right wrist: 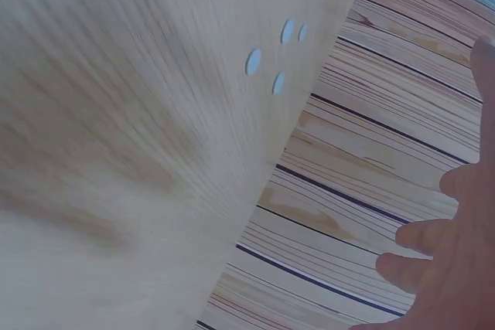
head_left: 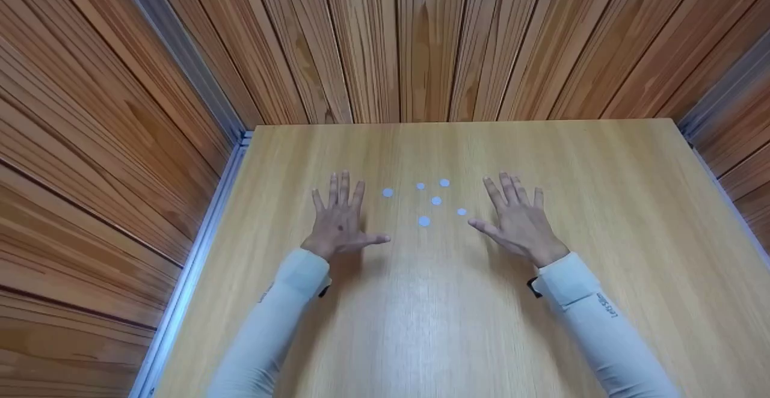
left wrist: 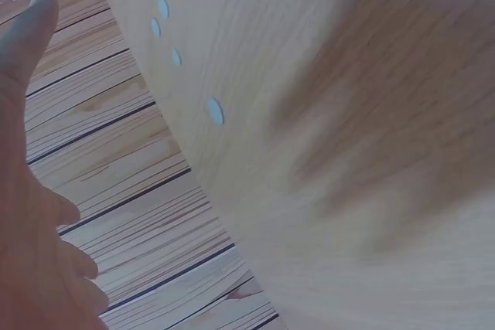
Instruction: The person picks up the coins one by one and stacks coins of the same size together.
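Several small round pale-blue discs (head_left: pixel 436 201) lie scattered on the wooden table (head_left: pixel 409 302), between the two hands. My left hand (head_left: pixel 341 223) is spread palm down to the left of them, its thumb pointing toward the discs. On the right, my right hand (head_left: pixel 518 223) is spread as well, the thumb tip close to the nearest disc (head_left: pixel 461 211). Both hands hold nothing and cast shadows on the tabletop, standing above it. In the left wrist view the discs (left wrist: pixel 216 110) show beyond the thumb; the right wrist view shows the discs (right wrist: pixel 253 62) too.
Wood-plank walls (head_left: pixel 421 43) rise behind the table and along both sides. A metal rail (head_left: pixel 198 254) runs down the table's left edge. Pale long sleeves (head_left: pixel 264 326) cover both forearms, with a dark band (head_left: pixel 534 287) showing at the right wrist.
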### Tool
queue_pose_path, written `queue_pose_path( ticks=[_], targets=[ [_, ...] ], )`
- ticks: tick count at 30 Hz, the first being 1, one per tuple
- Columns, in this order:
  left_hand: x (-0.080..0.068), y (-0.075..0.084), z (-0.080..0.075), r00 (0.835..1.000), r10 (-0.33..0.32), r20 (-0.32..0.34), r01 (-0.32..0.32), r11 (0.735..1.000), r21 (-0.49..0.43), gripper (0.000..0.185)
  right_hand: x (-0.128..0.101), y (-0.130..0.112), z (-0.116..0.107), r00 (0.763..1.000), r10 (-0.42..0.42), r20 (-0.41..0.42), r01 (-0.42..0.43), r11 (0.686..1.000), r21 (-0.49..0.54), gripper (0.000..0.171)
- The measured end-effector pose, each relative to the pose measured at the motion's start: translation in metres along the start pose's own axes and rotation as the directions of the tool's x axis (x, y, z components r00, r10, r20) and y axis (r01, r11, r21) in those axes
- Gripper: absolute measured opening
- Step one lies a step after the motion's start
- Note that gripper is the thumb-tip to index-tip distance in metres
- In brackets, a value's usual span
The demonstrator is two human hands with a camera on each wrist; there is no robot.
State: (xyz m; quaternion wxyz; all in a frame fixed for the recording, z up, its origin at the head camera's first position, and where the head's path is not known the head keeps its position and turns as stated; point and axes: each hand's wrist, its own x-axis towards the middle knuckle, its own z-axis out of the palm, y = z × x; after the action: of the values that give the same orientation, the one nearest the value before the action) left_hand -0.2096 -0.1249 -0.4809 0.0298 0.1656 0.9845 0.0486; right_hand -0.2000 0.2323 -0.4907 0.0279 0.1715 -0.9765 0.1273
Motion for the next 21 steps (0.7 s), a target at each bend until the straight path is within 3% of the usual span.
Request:
queue_pose_path(
  ticks=[12,21],
  targets=[
    [0.009,0.005,0.015,0.999,0.032,-0.034,-0.035,0.996,-0.087,0.122,0.006,-0.003,0.017,0.999,-0.023,-0.035,0.024,0.999,0.038,0.087],
    [0.014,0.007,0.032,0.998,0.055,-0.044,-0.064,0.965,-0.255,0.122,0.007,-0.005,0.027,1.000,-0.027,-0.003,0.027,0.970,0.241,0.090]
  ],
)
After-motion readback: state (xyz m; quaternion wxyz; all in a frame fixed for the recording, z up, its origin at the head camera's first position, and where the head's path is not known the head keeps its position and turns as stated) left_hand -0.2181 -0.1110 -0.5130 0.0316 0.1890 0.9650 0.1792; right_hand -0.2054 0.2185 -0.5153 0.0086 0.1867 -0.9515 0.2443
